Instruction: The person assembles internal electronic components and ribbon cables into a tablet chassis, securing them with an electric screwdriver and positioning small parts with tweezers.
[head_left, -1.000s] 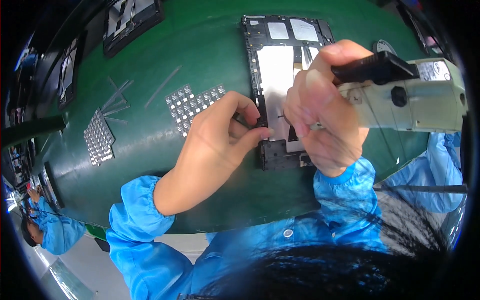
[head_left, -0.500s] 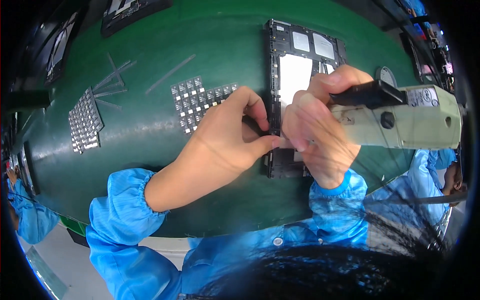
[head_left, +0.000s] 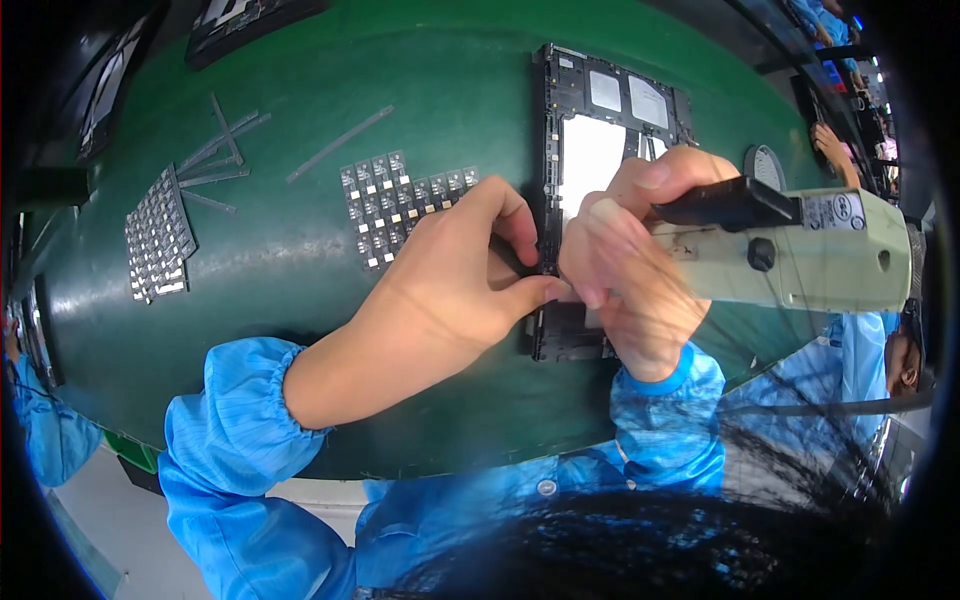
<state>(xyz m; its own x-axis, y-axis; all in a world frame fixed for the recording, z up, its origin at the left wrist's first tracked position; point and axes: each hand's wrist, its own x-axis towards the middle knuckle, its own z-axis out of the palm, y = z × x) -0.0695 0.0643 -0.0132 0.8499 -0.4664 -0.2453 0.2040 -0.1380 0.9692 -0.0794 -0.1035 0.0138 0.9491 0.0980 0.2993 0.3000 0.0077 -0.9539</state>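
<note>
My right hand [head_left: 635, 260] is wrapped round a pale green electric screwdriver [head_left: 810, 260] with a black lever, its body lying toward the right. The tip is hidden behind my fingers. Under both hands lies a black device housing [head_left: 552, 150] with silvery white panels. At its left edge, my left hand [head_left: 430, 265] has thumb and forefinger curled together. A dark piece or shadow shows between those fingers; what they pinch is hidden. Partly beneath my left hand is a sheet of small dark parts [head_left: 375, 205] with white patches.
On the green table [head_left: 280, 260], a second sheet of small parts [head_left: 160, 235] lies left, beside several loose clear strips [head_left: 215, 150]. Another strip [head_left: 340, 145] lies apart. A dark device [head_left: 250, 25] stands far left, a round pale dish [head_left: 765, 168] right. A co-worker's hand [head_left: 830, 145] shows far right.
The whole view has shifted slightly. Both hands and the electric screwdriver keep nearly the same place on the housing. A co-worker's hand has come into view at the far right.
</note>
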